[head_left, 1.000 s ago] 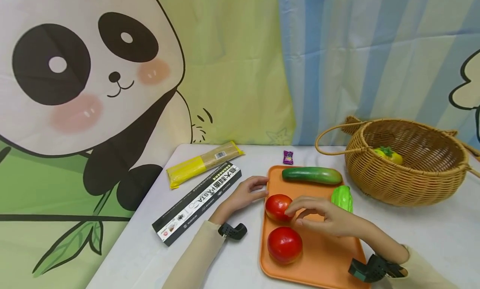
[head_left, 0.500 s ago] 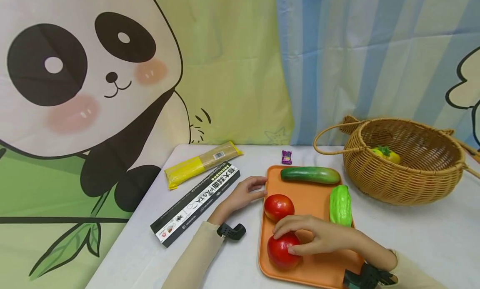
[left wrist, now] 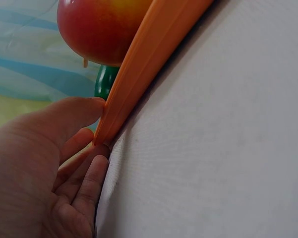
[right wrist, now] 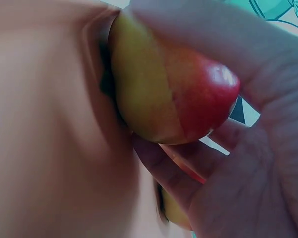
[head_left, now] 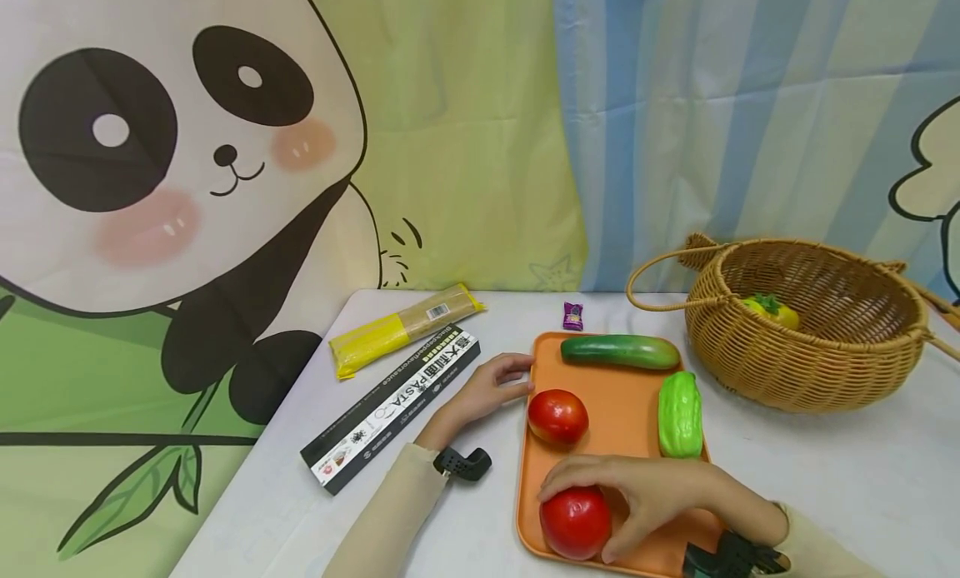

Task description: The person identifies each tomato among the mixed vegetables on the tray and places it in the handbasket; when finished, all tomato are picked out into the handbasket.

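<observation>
My right hand grips the nearer red tomato on the orange tray, fingers over its far side and thumb on its near right side. In the right wrist view this tomato shades from red to yellow, with green leaves against the tray. Farther up the tray's left side lies a second tomato, beyond the right hand's fingers. My left hand rests at the tray's left edge. In the left wrist view its thumb and fingertips touch the orange rim.
A cucumber and a light green ridged vegetable lie on the tray. A wicker basket holding a yellow vegetable stands right. A pasta box and a yellow packet lie left; a purple wrapped sweet lies behind.
My right hand has moved from the farther tomato toward me to the nearer one and closed round it. That tomato has shifted slightly nearer. The left hand stays at the tray edge.
</observation>
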